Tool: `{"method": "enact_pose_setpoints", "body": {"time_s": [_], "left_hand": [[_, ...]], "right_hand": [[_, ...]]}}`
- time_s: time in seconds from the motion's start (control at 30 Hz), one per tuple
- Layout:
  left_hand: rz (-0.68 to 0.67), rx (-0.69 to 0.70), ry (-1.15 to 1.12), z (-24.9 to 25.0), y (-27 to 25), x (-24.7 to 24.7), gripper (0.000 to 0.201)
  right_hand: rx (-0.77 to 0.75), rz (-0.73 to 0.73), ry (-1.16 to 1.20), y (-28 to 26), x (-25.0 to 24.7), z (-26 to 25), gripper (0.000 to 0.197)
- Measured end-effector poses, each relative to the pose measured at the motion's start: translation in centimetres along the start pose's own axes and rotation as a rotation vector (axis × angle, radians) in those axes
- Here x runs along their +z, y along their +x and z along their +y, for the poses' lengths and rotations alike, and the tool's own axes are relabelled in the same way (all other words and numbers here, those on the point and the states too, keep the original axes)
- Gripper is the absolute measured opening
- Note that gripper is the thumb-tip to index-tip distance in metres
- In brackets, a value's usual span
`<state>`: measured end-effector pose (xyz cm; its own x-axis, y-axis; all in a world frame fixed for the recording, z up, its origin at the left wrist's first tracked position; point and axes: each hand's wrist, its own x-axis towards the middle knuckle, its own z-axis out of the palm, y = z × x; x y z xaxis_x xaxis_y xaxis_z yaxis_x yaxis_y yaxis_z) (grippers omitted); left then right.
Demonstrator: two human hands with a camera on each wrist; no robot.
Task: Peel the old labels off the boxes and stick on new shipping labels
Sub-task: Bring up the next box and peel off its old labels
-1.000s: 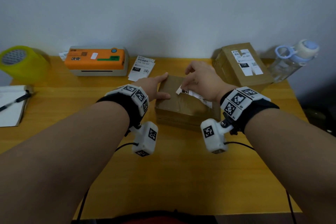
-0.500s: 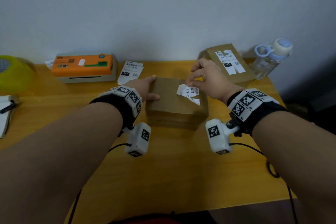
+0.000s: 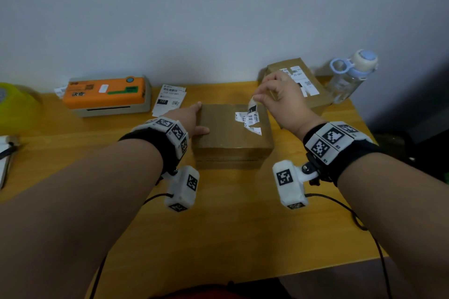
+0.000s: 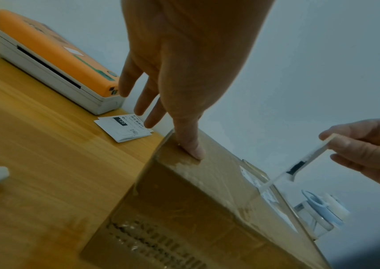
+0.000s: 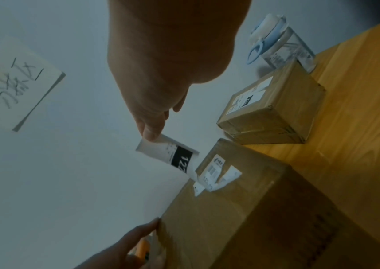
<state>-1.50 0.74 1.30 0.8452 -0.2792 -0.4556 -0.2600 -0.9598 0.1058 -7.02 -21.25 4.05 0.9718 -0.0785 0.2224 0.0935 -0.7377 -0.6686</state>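
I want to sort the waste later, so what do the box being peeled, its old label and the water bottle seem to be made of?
Box: brown corrugated cardboard, fluting visible at its side, glossy clear tape on top. Old label: thin white printed paper, tearing into strips, likely adhesive-backed. Water bottle: clear body, probably plastic, with pale blue and white lid.

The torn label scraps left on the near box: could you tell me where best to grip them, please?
Probably the curled white flap at the patch's near-right edge, pinched from the right. It already stands off the near box, while the rest of the torn label scraps lie flat. The right hand pinches the peeled strip.
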Motion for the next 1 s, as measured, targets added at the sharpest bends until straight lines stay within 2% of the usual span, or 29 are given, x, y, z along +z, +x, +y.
{"method": "enact_pose_setpoints", "body": {"time_s": [0.1,0.27,0.6,1.0], "left_hand": [[0.010,-0.010,-0.044,-0.1,-0.2,0.1,0.082],[0.037,-0.012,-0.132,-0.2,-0.5,0.4,0.079],[0.045,-0.027,-0.239,0.2,-0.2,0.7,0.076],[0.102,-0.002,-0.207,0.0,1.1,1.3,0.071]], "right_hand": [[-0.037,0.024,-0.028,-0.3,0.0,-0.2,0.006],[0.049,0.041,0.019,-1.0,0.4,0.3,0.011],[0.067,0.111,0.047,-1.4,0.7,0.0,0.011],[0.120,0.187,0.015,-2.5,-0.4,0.5,0.013]]}}
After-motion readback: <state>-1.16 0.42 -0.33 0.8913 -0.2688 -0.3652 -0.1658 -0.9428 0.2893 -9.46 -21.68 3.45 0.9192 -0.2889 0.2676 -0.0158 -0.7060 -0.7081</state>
